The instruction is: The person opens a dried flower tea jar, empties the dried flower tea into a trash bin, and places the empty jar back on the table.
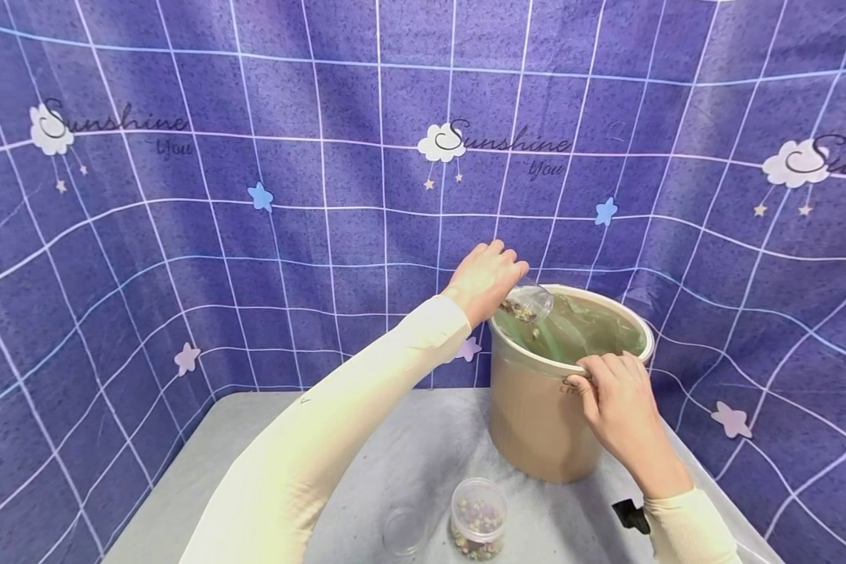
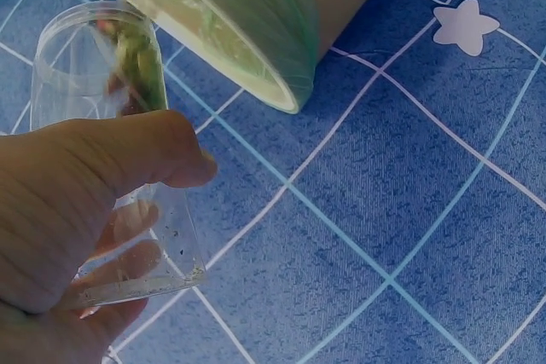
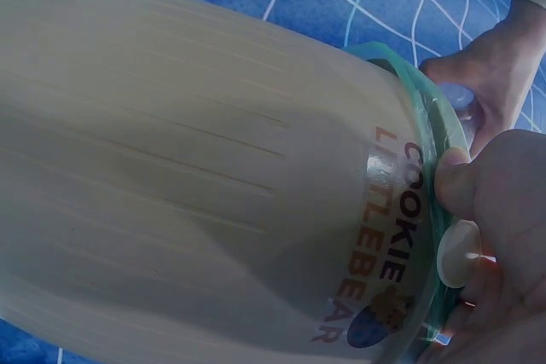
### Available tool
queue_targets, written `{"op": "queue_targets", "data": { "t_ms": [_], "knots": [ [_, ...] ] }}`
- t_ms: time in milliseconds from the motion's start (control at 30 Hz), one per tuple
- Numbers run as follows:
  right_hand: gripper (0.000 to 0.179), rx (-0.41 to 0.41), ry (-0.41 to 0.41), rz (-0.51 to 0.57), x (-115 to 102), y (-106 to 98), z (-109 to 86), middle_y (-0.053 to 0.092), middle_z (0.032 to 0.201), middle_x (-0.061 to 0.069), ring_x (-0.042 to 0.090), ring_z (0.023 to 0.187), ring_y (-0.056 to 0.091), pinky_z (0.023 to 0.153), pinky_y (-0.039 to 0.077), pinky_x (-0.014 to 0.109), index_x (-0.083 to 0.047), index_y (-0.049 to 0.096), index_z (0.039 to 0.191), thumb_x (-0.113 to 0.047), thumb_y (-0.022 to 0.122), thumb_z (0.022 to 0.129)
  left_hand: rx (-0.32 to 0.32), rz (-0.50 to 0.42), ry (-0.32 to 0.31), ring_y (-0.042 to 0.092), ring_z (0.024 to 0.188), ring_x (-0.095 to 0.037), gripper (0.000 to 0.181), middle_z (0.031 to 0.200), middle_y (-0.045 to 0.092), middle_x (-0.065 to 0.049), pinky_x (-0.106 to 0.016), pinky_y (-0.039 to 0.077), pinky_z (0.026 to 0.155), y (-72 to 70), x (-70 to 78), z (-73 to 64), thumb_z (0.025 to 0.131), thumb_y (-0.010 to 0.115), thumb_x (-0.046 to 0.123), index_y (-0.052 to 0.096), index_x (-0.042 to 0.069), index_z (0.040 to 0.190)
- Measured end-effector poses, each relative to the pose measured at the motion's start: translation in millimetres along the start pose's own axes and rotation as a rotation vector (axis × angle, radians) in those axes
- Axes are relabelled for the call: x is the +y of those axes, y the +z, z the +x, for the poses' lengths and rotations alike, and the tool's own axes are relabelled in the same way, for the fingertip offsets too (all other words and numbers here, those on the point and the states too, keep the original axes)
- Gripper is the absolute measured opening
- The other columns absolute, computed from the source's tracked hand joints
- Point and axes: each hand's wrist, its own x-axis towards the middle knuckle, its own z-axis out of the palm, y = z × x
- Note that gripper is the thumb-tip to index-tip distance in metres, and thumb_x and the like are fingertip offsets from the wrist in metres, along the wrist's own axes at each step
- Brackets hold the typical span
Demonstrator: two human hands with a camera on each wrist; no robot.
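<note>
My left hand (image 1: 489,276) grips a clear plastic jar (image 1: 540,299), tipped on its side with its mouth over the rim of a beige trash can (image 1: 546,427). Dried bits in green, yellow and red (image 2: 139,66) lie along the jar's lower wall, and a few drop from its mouth into the can. Inside the can is a thin green trash bag (image 1: 595,329), folded out over the rim. On the near side, my right hand (image 1: 622,401) holds the can's rim, thumb outside and fingers over the edge. Orange and brown lettering (image 3: 388,210) marks the can's side.
A second clear jar (image 1: 479,513) with dried flower buds stands on the grey table (image 1: 423,439) in front of the can. Beside it lies a clear round lid (image 1: 403,531). A black item (image 1: 631,516) lies near my right wrist. Behind hangs a blue checked curtain (image 1: 352,180).
</note>
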Motion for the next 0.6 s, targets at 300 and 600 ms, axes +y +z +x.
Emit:
{"op": "queue_targets", "data": {
  "t_ms": [300,600],
  "knots": [
    [0.015,-0.007,0.003,0.001,-0.7,0.0,-0.4,0.057,0.078,0.009,0.037,0.081,0.052,0.100,0.038,0.059,-0.005,0.063,0.089,-0.015,0.075,0.087,0.006,0.020,0.008,0.059,0.114,-0.022,0.030,0.120,0.070,0.001,-0.035,0.048,0.096,-0.4,2.8,2.2,0.099,0.062,0.011,0.070,0.023,0.124],
    [0.015,0.010,-0.013,0.000,-0.3,-0.1,0.3,0.056,0.077,0.009,0.036,0.079,0.051,0.095,0.039,0.056,-0.006,0.063,0.088,-0.016,0.074,0.087,0.025,0.075,0.042,0.057,0.117,-0.021,0.030,0.123,0.070,0.003,-0.034,0.047,0.099,-2.3,6.8,6.0,0.102,0.057,0.020,0.071,0.027,0.128]
  ]
}}
